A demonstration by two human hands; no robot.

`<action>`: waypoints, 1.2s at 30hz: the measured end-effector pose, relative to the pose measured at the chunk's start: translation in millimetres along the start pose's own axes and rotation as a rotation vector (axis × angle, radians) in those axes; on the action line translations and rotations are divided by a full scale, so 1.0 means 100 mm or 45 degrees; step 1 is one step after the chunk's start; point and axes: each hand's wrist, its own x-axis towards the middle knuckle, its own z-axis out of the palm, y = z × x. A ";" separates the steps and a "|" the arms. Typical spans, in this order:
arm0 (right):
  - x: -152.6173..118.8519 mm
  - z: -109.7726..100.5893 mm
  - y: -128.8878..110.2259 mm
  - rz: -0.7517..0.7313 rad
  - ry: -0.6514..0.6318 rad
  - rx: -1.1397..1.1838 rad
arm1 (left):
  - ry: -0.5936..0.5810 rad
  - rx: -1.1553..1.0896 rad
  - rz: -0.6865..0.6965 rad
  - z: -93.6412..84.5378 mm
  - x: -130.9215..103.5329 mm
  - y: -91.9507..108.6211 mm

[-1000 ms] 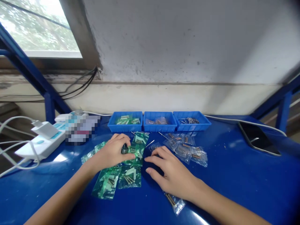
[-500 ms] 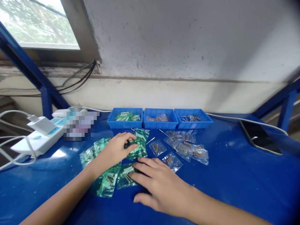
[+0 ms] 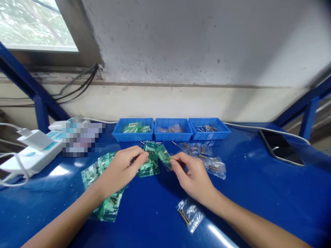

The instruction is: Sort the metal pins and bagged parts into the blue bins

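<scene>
My right hand (image 3: 194,175) pinches a small green plastic bag (image 3: 162,154) between thumb and fingertips, tilted above the table. To its left, my left hand (image 3: 123,169) has thumb and forefinger pressed together; what they hold, if anything, is too small to make out. Under and just beyond the left fingertips lie green bags with metal pins (image 3: 150,167). More green bags (image 3: 110,206) spread out beneath my left wrist, partly hidden by it. A clear bag with copper-coloured pins (image 3: 190,215) rests near my right forearm, and several similar clear bags (image 3: 213,167) lie beyond the right hand.
Three blue bins stand along the back: one with green bags (image 3: 116,134), one with clear bags (image 3: 190,132), one with loose rivets (image 3: 226,131). A few rivets (image 3: 176,144) lie before them. A power strip (image 3: 33,156) is at left, a phone (image 3: 281,148) at right.
My right hand has lifted from the table and now grips a green bag. A clear bag now lies closer to me. My left thumb and forefinger have come together.
</scene>
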 end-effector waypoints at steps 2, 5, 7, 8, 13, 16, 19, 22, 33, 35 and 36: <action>-0.01 -0.01 0.01 -0.139 0.043 -0.085 | -0.100 -0.205 -0.072 0.03 -0.04 0.06; -0.07 0.03 0.00 -0.392 0.017 -0.193 | -0.166 -0.578 -0.278 0.11 -0.09 0.06; -0.11 0.06 -0.02 -0.473 -0.004 -0.204 | -0.181 -0.757 -0.427 0.14 -0.09 0.01; -0.12 0.07 -0.03 -0.491 -0.003 -0.197 | -0.182 -0.822 -0.462 0.14 -0.09 0.00; -0.09 0.04 -0.04 -0.309 0.023 -0.034 | -0.115 -0.587 -0.192 0.10 -0.04 -0.03; -0.04 0.01 -0.05 -0.027 -0.068 0.142 | 0.085 -0.165 0.200 0.12 -0.08 -0.03; 0.00 -0.01 -0.07 0.177 -0.126 0.314 | 0.181 0.007 0.592 0.17 -0.13 -0.06; 0.01 -0.01 -0.09 0.317 -0.099 0.376 | 0.187 0.042 0.682 0.19 -0.15 -0.10; -0.04 0.03 -0.02 0.042 0.021 0.222 | -0.119 -0.334 0.002 0.09 -0.11 0.02; -0.06 0.03 0.01 -0.109 0.038 0.167 | -0.213 -0.562 -0.207 0.07 -0.10 0.03; -0.07 0.04 0.02 -0.183 0.033 0.142 | -0.245 -0.662 -0.318 0.07 -0.10 0.03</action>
